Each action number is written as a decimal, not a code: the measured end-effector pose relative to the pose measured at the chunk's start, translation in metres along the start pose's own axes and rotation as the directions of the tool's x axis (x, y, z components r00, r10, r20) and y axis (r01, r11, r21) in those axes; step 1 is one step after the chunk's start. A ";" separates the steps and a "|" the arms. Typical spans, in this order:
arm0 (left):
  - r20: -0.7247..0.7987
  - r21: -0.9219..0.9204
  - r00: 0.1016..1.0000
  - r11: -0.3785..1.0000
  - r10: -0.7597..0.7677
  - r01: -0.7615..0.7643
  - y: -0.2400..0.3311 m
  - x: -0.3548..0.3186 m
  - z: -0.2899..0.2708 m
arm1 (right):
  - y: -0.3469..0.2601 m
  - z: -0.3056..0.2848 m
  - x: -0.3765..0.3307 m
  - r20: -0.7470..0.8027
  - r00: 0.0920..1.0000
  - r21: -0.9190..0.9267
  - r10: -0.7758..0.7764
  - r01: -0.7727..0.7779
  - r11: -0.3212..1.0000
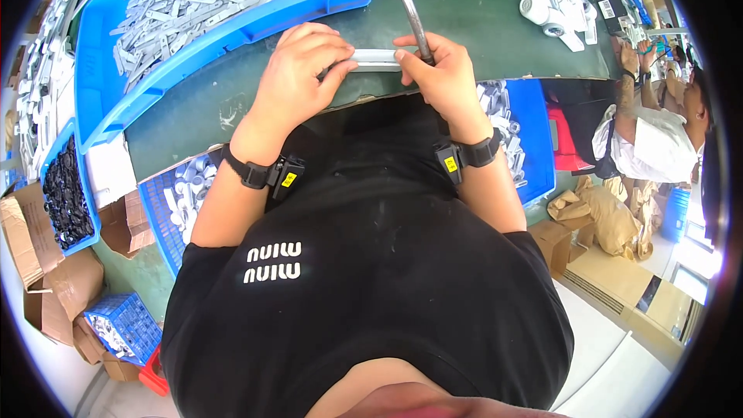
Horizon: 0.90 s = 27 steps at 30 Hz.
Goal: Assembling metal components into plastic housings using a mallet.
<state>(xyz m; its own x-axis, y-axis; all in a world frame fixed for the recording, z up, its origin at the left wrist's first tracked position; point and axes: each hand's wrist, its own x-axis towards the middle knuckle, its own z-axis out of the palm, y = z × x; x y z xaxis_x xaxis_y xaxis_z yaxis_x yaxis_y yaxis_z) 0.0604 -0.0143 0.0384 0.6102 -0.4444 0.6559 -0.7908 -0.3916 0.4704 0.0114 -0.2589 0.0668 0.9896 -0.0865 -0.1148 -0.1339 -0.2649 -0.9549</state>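
The fingers of the left hand (pixel 298 70) were curled down over one end of a short white bar (pixel 377 59), pinching it. The fingers of the right hand (pixel 441 70) gripped the other end, and they also wrapped around the shaft of a small hammer (pixel 412 11). So both hands were closed on the bar, and the right hand had the hammer too.

The bar lay at the near edge of the green table (pixel 480 23), just in front of the person's black shirt. Its long side ran from left to right, almost flat, with one end toward each hand. The hammer stood up and away from the person, with its metal head and yellow band at the far end.

It looked like the work on this one piece was in the middle. The piece was held in place, but the hammer was only being held.

Behind the hands sat a big blue bin (pixel 108 108) full of grey-white pieces. More blue bins of small parts sat under the table's edge on both sides. Another person (pixel 658 131) worked far off to the right.
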 end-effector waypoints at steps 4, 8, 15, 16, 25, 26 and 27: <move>0.072 0.031 0.997 0.999 -0.041 0.039 0.007 0.003 -0.006 | 0.014 -0.002 0.004 -0.002 0.994 -0.166 -0.107 0.106 0.980; 0.099 0.116 0.993 0.992 -0.064 0.053 0.018 0.006 -0.008 | 0.018 -0.004 0.005 0.059 0.992 -0.109 -0.110 0.116 0.987; 0.048 0.079 0.998 0.996 0.034 -0.038 0.024 0.004 0.020 | 0.021 -0.005 0.007 0.071 0.984 -0.147 -0.161 0.170 0.975; 0.049 0.132 0.998 0.990 0.046 -0.052 0.026 0.004 0.022 | 0.023 -0.006 0.008 0.071 0.984 -0.149 -0.166 0.175 0.973; 0.048 0.206 0.996 0.975 0.077 -0.085 0.028 0.002 0.030 | 0.027 -0.003 0.014 0.062 0.980 -0.170 -0.188 0.196 0.966; 0.038 0.199 0.997 0.978 0.061 -0.067 0.029 0.001 0.030 | 0.028 -0.002 0.014 0.053 0.980 -0.185 -0.193 0.199 0.962; 0.038 0.196 0.997 0.978 0.060 -0.067 0.029 0.001 0.032 | 0.028 -0.002 0.014 0.051 0.980 -0.187 -0.191 0.197 0.962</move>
<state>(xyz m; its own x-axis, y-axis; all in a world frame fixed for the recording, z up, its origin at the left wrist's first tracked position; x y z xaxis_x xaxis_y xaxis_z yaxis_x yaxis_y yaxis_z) 0.0398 -0.0517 0.0342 0.5627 -0.4977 0.6600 -0.8050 -0.5114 0.3007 0.0218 -0.2696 0.0391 0.9983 0.0150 0.0557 0.0565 -0.4516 -0.8904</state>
